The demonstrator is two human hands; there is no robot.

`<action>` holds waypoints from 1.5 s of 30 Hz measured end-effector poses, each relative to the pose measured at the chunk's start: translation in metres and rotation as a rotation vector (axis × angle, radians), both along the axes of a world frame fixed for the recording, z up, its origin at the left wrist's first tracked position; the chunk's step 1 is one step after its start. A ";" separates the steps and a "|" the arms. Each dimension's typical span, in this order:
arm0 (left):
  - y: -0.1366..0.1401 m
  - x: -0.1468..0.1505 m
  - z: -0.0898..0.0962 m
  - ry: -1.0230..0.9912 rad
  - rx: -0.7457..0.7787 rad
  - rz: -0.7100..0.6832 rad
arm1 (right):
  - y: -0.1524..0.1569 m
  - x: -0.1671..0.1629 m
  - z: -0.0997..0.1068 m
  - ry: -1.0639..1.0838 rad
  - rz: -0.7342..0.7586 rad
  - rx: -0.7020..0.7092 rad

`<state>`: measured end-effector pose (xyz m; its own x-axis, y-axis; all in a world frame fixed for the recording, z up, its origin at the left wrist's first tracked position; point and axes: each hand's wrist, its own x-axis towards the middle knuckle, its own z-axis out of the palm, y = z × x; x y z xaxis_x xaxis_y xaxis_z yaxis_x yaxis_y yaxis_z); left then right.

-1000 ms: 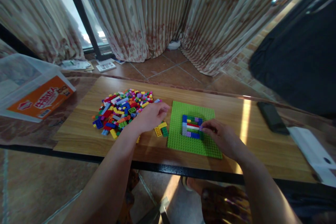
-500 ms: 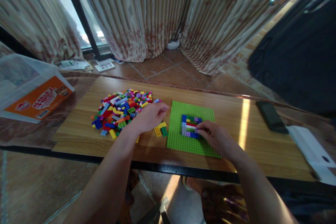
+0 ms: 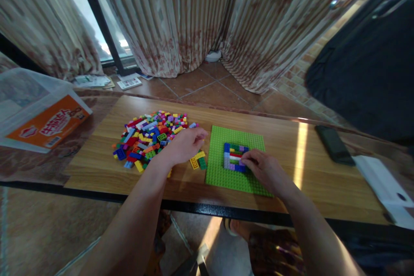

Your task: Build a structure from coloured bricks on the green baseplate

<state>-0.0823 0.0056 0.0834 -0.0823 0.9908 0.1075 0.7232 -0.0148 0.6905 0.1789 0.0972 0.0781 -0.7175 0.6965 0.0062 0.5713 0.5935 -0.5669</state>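
My right hand [image 3: 258, 164] is closed in a pinch at the right side of a low rectangle of bricks [image 3: 227, 155] on the green baseplate [image 3: 239, 134]. A small purple brick [image 3: 241, 163] shows at its fingertips, mostly covered by them. The rectangle has blue, purple and green sides, with red, white and yellow bricks inside. My left hand [image 3: 186, 144] hovers between the heap of loose bricks [image 3: 142, 138] and the baseplate's left edge. Its fingers are loosely bent and apart, with nothing visible in them. Beneath it lie a few yellow bricks [image 3: 194, 163] and a green brick [image 3: 202, 163].
A clear plastic box [image 3: 39, 88] with an orange label stands at the left. On the right of the wooden tabletop [image 3: 284, 138] lie a dark phone [image 3: 334, 144] and a white box-like item [image 3: 384, 185]. Striped curtains [image 3: 194, 17] hang beyond the table.
Hardly anything differs. Both hands stay in nearly the same places, with the right fingertips still at the right side of the brick rectangle. The view has shifted very slightly.
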 end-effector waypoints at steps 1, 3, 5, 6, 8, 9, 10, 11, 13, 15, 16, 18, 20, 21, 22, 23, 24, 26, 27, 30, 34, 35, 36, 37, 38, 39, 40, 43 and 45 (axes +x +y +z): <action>0.000 0.000 0.001 0.005 -0.005 0.002 | 0.000 0.001 0.000 0.001 0.006 0.003; 0.000 0.000 0.002 0.008 -0.013 0.002 | 0.001 0.002 -0.001 0.002 0.008 0.003; 0.000 0.000 0.001 0.005 -0.018 -0.005 | 0.001 0.002 0.000 0.001 -0.010 -0.002; 0.000 0.000 0.001 0.005 -0.018 -0.006 | 0.001 0.002 0.000 0.000 -0.033 -0.004; -0.001 0.000 0.000 0.012 -0.019 -0.006 | 0.001 0.002 0.001 -0.008 -0.107 -0.013; -0.001 0.000 0.000 0.017 -0.019 -0.006 | 0.001 0.002 0.002 -0.017 -0.148 -0.022; -0.001 0.000 0.000 0.020 -0.019 -0.004 | 0.002 0.001 0.003 -0.031 -0.189 -0.032; -0.001 0.000 0.001 0.023 -0.020 -0.005 | 0.002 0.001 0.004 -0.055 -0.226 -0.044; -0.002 0.000 0.001 0.025 -0.021 -0.006 | 0.002 0.002 0.005 -0.131 -0.279 -0.058; -0.002 0.000 0.002 0.023 -0.019 -0.006 | 0.003 0.003 0.005 -0.214 -0.306 -0.057; -0.002 0.000 0.002 0.021 -0.019 -0.009 | 0.003 0.004 0.005 -0.243 -0.314 -0.054; -0.001 0.000 0.001 0.018 -0.018 -0.010 | 0.004 0.005 0.004 -0.264 -0.318 -0.049; -0.001 0.000 0.002 0.022 -0.011 -0.004 | 0.006 0.006 0.003 -0.262 -0.323 -0.045; -0.002 0.000 0.002 0.023 -0.002 0.001 | 0.006 0.006 0.003 -0.261 -0.324 -0.044; -0.002 0.000 0.002 0.016 0.012 0.005 | 0.007 0.006 0.002 -0.260 -0.319 -0.044; -0.002 -0.001 0.003 0.002 0.028 0.007 | 0.008 0.005 0.002 -0.258 -0.312 -0.041; -0.002 -0.001 0.003 -0.020 0.046 0.008 | 0.009 0.005 0.001 -0.255 -0.304 -0.036; -0.003 -0.003 0.004 -0.083 0.083 0.019 | 0.009 0.005 0.001 -0.243 -0.291 -0.024; -0.004 -0.005 0.005 -0.116 0.105 0.032 | 0.009 0.005 0.000 -0.237 -0.285 -0.021; -0.006 -0.010 0.007 -0.212 0.173 0.094 | 0.009 0.004 0.000 -0.228 -0.273 -0.035; -0.011 -0.021 0.011 -0.298 0.241 0.196 | 0.009 0.004 -0.002 -0.223 -0.276 -0.038; -0.013 -0.024 0.013 -0.305 0.259 0.232 | 0.010 0.005 -0.003 -0.225 -0.273 -0.045; -0.014 -0.027 0.014 -0.310 0.275 0.268 | 0.010 0.006 -0.004 -0.228 -0.268 -0.056; -0.016 -0.030 0.015 -0.313 0.290 0.304 | 0.011 0.007 -0.005 -0.231 -0.264 -0.066; -0.017 -0.033 0.015 -0.319 0.297 0.333 | 0.012 0.008 -0.005 -0.232 -0.261 -0.072; -0.018 -0.035 0.015 -0.326 0.297 0.351 | 0.012 0.009 -0.005 -0.229 -0.259 -0.074; -0.018 -0.038 0.015 -0.334 0.297 0.366 | 0.013 0.009 -0.005 -0.222 -0.257 -0.072; -0.019 -0.043 0.014 -0.342 0.296 0.382 | 0.013 0.005 0.000 -0.189 -0.260 -0.055; -0.019 -0.045 0.014 -0.324 0.294 0.378 | 0.012 -0.002 0.005 -0.166 -0.292 -0.035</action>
